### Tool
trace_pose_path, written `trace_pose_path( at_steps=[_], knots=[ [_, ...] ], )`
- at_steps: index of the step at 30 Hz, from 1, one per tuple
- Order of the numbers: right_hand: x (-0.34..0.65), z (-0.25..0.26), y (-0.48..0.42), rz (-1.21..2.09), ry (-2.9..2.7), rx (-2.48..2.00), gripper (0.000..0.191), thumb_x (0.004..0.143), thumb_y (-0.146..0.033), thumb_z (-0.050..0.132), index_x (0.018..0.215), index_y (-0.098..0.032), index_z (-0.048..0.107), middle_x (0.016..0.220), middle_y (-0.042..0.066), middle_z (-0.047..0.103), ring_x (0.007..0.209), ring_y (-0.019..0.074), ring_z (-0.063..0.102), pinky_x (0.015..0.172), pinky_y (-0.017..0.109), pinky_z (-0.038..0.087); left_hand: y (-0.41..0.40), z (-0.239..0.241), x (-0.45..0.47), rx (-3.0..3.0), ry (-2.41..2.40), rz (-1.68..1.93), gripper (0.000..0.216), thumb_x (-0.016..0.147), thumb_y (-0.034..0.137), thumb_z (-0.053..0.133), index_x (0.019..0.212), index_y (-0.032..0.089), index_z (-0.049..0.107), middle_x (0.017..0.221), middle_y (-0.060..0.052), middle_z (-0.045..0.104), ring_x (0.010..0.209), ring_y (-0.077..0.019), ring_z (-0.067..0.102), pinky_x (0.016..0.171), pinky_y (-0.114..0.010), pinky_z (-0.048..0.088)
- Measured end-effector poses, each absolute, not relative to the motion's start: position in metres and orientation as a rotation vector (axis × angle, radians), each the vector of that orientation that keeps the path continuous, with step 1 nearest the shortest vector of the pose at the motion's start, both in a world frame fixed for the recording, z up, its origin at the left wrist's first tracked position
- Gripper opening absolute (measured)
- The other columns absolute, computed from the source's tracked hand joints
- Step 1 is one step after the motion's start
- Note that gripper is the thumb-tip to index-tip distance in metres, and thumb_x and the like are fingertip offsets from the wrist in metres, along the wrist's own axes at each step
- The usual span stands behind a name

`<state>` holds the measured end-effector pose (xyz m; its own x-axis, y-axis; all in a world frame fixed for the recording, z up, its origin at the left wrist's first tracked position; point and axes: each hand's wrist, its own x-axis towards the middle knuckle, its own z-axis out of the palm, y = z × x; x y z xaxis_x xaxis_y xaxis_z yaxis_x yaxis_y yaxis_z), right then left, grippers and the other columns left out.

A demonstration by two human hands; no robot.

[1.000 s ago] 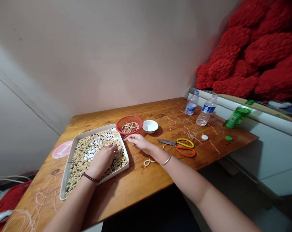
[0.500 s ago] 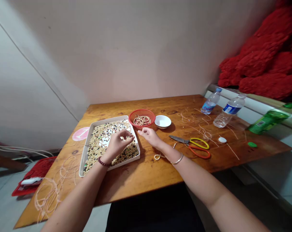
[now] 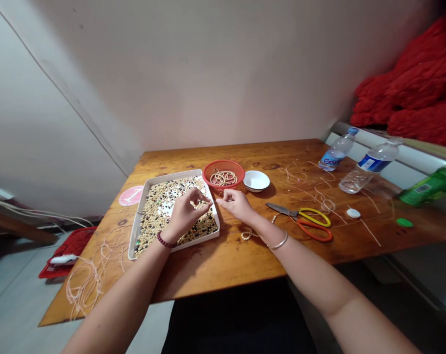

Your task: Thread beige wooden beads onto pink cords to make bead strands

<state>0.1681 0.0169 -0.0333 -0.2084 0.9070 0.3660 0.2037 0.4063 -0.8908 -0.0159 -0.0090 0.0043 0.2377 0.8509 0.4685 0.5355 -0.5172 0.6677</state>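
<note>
My left hand [image 3: 186,214] hovers over the right part of a white tray [image 3: 218,231] of small beads [image 3: 154,196], mostly tan with dark ones among them. Its thumb and forefinger are pinched together; what lies between the tips is too small to make out. My right hand [image 3: 238,205] is closed beside it, past the tray's right edge, pinching a thin pale string [image 3: 216,200] that shows between the two hands. A strand of tan beads [image 3: 247,235] lies on the table, partly hidden by my right forearm.
Behind my hands stand a red basket [image 3: 207,178] of beaded strands and a white bowl [image 3: 257,189]. Scissors [image 3: 300,216], loose cords [image 3: 84,282], a white cap [image 3: 353,213], a green cap [image 3: 404,222] and plastic bottles [image 3: 333,155] lie or stand about the wooden table [image 3: 208,275].
My hands have drawn closer together, and a thin string now shows between their fingertips. The whole view has shifted slightly, with the table's things appearing further right.
</note>
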Motion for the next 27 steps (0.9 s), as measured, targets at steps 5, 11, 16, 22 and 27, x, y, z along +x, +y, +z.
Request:
trace_pose_path(
  at_steps=[5, 11, 16, 22, 27],
  knots=[
    [0.1685, -0.0297, 0.0151, 0.897, -1.682, -0.979, 0.034, 0.074, -0.040, 0.060, 0.059, -0.020, 0.037, 0.052, -0.007, 0.031, 0.049, 0.0075, 0.026, 0.047, 0.022, 0.021, -0.0099, 0.0037, -0.0154, 2.134, 1.249, 1.165, 0.020, 0.079, 0.034, 0.064, 0.080, 0.018, 0.052, 0.083, -0.003, 0.065, 0.073, -0.0130, 0.058, 0.060, -0.022, 0.044],
    [0.1689, -0.0295, 0.0161, 0.896, -1.695, -0.987, 0.035, 0.074, -0.043, 0.060, 0.060, -0.020, 0.038, 0.053, -0.007, 0.033, 0.051, 0.0080, 0.028, 0.049, 0.022, 0.023, -0.0109, 0.0064, -0.0156, 2.152, 1.281, 1.116, 0.019, 0.080, 0.036, 0.061, 0.082, 0.018, 0.055, 0.083, -0.004, 0.066, 0.074, -0.0136, 0.059, 0.061, -0.022, 0.045],
    [0.1684, -0.0283, 0.0171, 0.901, -1.707, -0.999, 0.036, 0.074, -0.046, 0.059, 0.060, -0.019, 0.040, 0.054, -0.006, 0.035, 0.051, 0.0081, 0.029, 0.050, 0.022, 0.024, -0.0088, 0.0080, -0.0155, 2.207, 1.269, 1.082, 0.021, 0.082, 0.038, 0.058, 0.084, 0.018, 0.060, 0.084, -0.005, 0.066, 0.072, -0.0135, 0.058, 0.060, -0.023, 0.046],
    [0.1674, -0.0272, 0.0162, 0.892, -1.730, -1.031, 0.033, 0.076, -0.045, 0.058, 0.062, -0.018, 0.045, 0.055, -0.006, 0.040, 0.052, 0.0083, 0.034, 0.050, 0.021, 0.025, -0.0055, 0.0085, -0.0155, 2.311, 1.251, 1.006, 0.022, 0.083, 0.040, 0.059, 0.088, 0.020, 0.065, 0.085, -0.003, 0.068, 0.069, -0.0125, 0.058, 0.060, -0.022, 0.045],
    [0.1652, -0.0306, 0.0177, 0.948, -1.760, -0.973, 0.036, 0.081, -0.047, 0.053, 0.064, -0.016, 0.052, 0.060, -0.004, 0.046, 0.058, 0.0090, 0.040, 0.054, 0.021, 0.029, -0.0035, 0.0068, -0.0170, 2.401, 1.230, 0.959, 0.024, 0.084, 0.042, 0.058, 0.086, 0.020, 0.066, 0.083, -0.003, 0.069, 0.068, -0.0135, 0.060, 0.062, -0.023, 0.046]
  ],
)
